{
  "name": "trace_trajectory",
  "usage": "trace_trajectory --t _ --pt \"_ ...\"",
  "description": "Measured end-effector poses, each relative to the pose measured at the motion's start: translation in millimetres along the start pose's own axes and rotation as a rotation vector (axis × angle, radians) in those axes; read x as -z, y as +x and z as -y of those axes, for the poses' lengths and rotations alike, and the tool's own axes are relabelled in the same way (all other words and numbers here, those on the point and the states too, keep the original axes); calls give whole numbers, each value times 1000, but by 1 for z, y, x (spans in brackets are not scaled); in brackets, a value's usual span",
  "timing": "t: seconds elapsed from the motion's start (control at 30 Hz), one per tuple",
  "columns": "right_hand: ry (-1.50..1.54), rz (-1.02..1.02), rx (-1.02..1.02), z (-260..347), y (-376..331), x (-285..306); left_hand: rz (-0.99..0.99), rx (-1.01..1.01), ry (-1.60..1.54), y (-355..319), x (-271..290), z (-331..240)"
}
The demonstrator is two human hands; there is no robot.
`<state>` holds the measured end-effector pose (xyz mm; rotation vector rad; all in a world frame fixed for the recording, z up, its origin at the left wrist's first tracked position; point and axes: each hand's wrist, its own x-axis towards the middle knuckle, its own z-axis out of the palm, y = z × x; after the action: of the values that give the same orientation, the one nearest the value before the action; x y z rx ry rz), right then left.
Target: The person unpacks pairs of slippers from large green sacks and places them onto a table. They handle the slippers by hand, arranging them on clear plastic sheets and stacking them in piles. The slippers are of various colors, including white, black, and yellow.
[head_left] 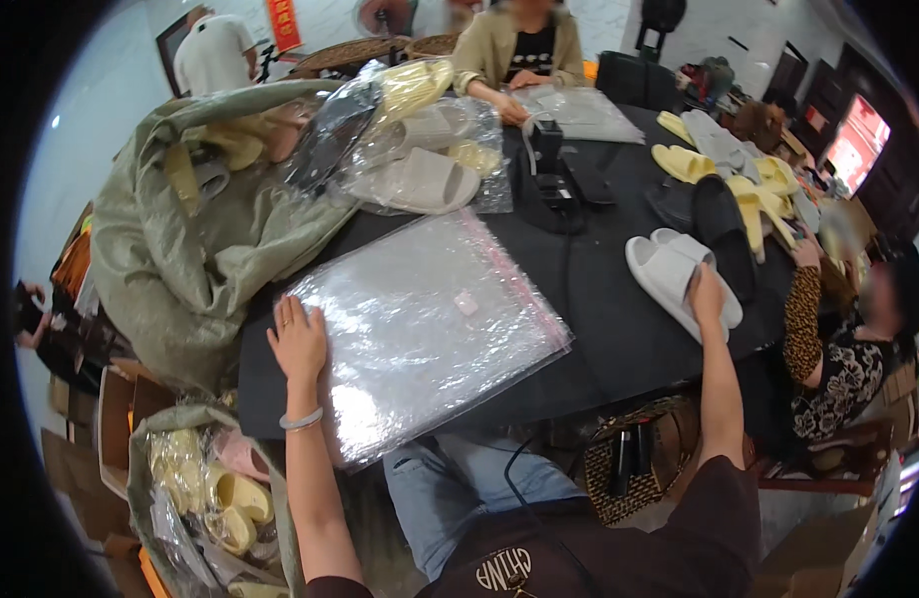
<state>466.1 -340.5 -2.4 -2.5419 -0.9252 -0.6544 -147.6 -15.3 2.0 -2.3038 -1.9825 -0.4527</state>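
Dark top, blue jeans, pale wrist bangle (pixel 301 421)

Stack of clear plastic bags (pixel 430 329) lies flat on black table (pixel 599 299) | bagged slippers (pixel 420 140) at far left | red sign (pixel 283 22) on wall | glowing red screen (pixel 858 140) far right

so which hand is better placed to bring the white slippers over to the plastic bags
Right, probably. The right hand already rests on the white slippers, while the left hand lies flat on the stack of clear plastic bags, steadying it.
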Motion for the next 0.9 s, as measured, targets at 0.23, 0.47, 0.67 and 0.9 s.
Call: trace_trajectory --t 0.23,0.47,0.67,0.9 --pt "-217 189 -12 -86 40 -25 -103 -71 -86 13 -22 -17" --pt "822 232 339 189 -39 105 -69 10 -126 -1 -9 0" --pt "1341 766 504 372 -106 142 -102 13 -181 -6 -7 5" --pt "1663 1381 -250 473 -133 1 -168 -5 -309 -1 -12 -12"
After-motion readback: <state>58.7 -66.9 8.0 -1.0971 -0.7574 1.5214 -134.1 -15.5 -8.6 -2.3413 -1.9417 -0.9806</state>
